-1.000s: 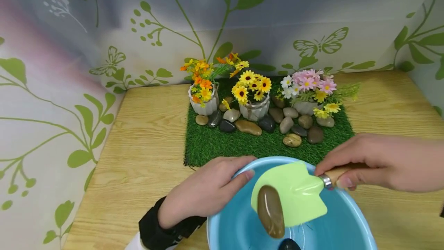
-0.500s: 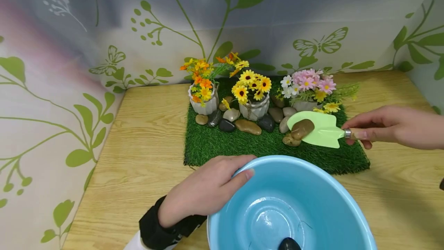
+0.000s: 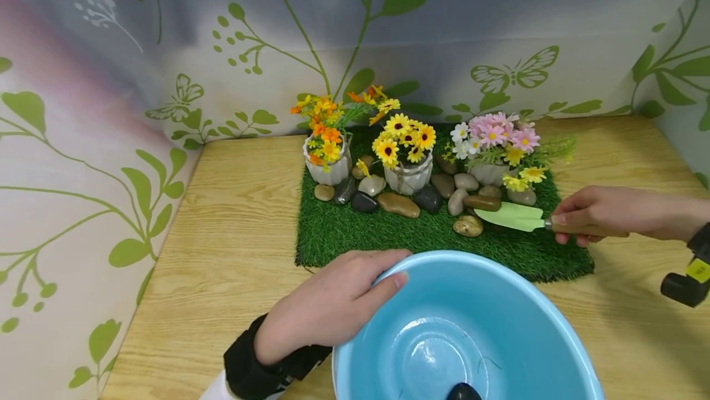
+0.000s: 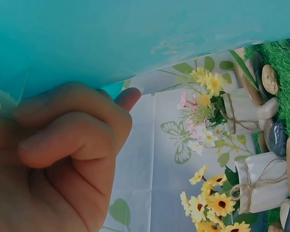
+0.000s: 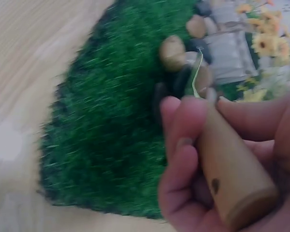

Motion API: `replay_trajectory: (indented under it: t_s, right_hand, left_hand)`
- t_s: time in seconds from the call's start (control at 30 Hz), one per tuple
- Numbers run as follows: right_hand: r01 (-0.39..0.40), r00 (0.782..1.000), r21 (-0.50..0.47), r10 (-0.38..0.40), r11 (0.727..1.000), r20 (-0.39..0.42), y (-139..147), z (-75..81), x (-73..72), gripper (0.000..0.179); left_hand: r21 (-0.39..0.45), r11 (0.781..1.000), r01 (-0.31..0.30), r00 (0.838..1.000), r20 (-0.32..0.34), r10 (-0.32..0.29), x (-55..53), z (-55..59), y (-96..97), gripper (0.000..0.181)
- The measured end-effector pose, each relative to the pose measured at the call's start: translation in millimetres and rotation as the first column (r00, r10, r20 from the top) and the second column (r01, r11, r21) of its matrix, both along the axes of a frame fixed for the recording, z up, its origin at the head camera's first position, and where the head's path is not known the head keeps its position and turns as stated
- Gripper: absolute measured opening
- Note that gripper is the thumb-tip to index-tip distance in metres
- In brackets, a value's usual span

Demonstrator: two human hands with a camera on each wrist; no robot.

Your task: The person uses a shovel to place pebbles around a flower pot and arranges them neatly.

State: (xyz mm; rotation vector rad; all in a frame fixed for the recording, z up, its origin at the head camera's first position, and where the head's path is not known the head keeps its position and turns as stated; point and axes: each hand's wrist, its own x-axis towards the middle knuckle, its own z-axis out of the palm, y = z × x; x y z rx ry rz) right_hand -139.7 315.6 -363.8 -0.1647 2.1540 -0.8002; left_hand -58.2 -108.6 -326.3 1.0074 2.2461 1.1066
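Observation:
My right hand (image 3: 590, 218) grips the wooden handle (image 5: 237, 179) of a small garden trowel. Its light green blade (image 3: 516, 217) is tilted on edge, low over the artificial turf (image 3: 399, 243). A long brown stone (image 3: 482, 203) lies along the blade's far side, among the other stones, overlapping the blade's tip in the head view. A mottled tan stone (image 3: 468, 226) sits just in front of the tip. My left hand (image 3: 333, 304) holds the rim of a light blue basin (image 3: 535, 320), thumb inside; its curled fingers show outside the basin in the left wrist view. A black stone (image 3: 463, 391) lies in the basin.
Along the back of the turf stand three white pots of artificial flowers: orange-yellow (image 3: 324, 126), yellow (image 3: 399, 135) and pink-white (image 3: 493, 132). Several smooth stones (image 3: 398, 205) surround them. A wood-grain table (image 3: 238, 203) lies beneath, backed by a leaf-patterned cloth (image 3: 444, 24).
My right hand has carried the trowel and brown stone from over the basin to the turf, then tipped the blade beside the stones there. The left hand stays on the rim.

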Motion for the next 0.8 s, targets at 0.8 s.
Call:
replay_trajectory:
  t_s: [0.8]
  right_hand:
    - [-0.152,0.471,0.566,0.563,0.810,-0.679,-28.7,102.3,48.5,0.048]
  left_hand:
    - [-0.015,1.000,-0.001,1.000,-0.012,0.001,0.0,-0.4,-0.6,0.042]
